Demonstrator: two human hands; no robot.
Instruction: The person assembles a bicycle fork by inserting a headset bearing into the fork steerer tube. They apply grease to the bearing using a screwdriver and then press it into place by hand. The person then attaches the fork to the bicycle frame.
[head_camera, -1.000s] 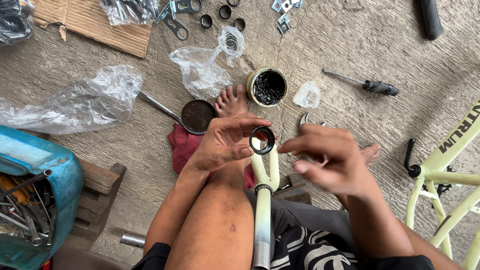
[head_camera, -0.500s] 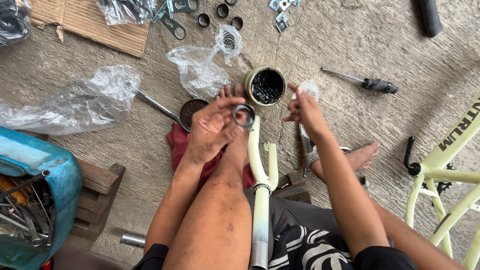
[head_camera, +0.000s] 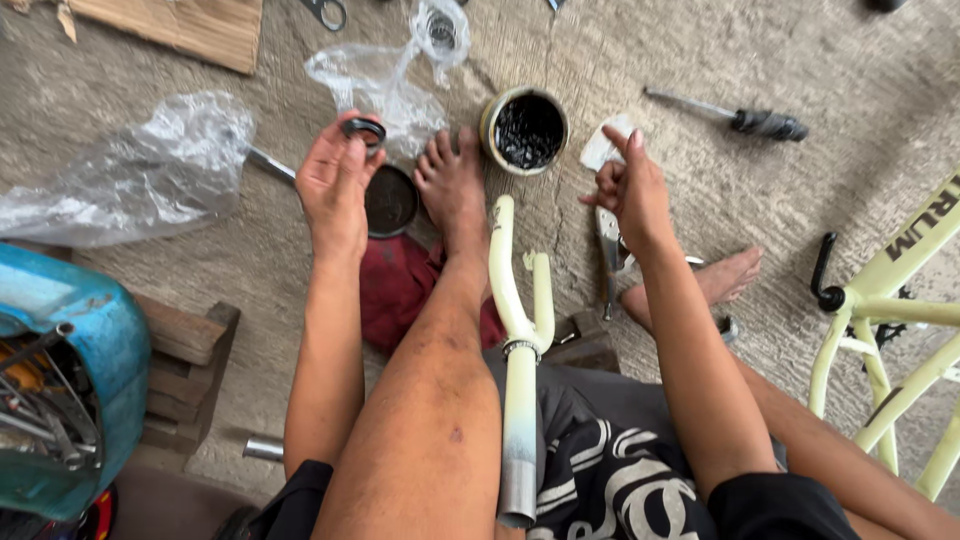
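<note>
Both hands have spread apart since the earlier frames, when they met over the fork. Left hand (head_camera: 335, 180) now sits upper left of centre, fingers clamped on the ring (head_camera: 364, 130), which shows at the fingertips, above the palm. Ring: small, dark, round, metal-looking, hole in the middle. Right hand (head_camera: 630, 190) is upper right of centre, fingers curled, forefinger raised; cannot tell if it grips anything. It's near a white scrap (head_camera: 601, 150) and above a flat metal tool (head_camera: 608, 250). Pale fork (head_camera: 520, 330) lies centre frame between the legs, steerer toward the bottom. Grease tin (head_camera: 524, 130) stands just above the foot (head_camera: 452, 185), between the hands. Dark lid (head_camera: 392, 202) just right of the left hand, over a red rag (head_camera: 395, 290). Plastic bags (head_camera: 140, 180) at left, screwdriver (head_camera: 735, 117) upper right, pale frame (head_camera: 890, 300) at right edge, blue toolbox (head_camera: 60, 380) lower left.
</note>
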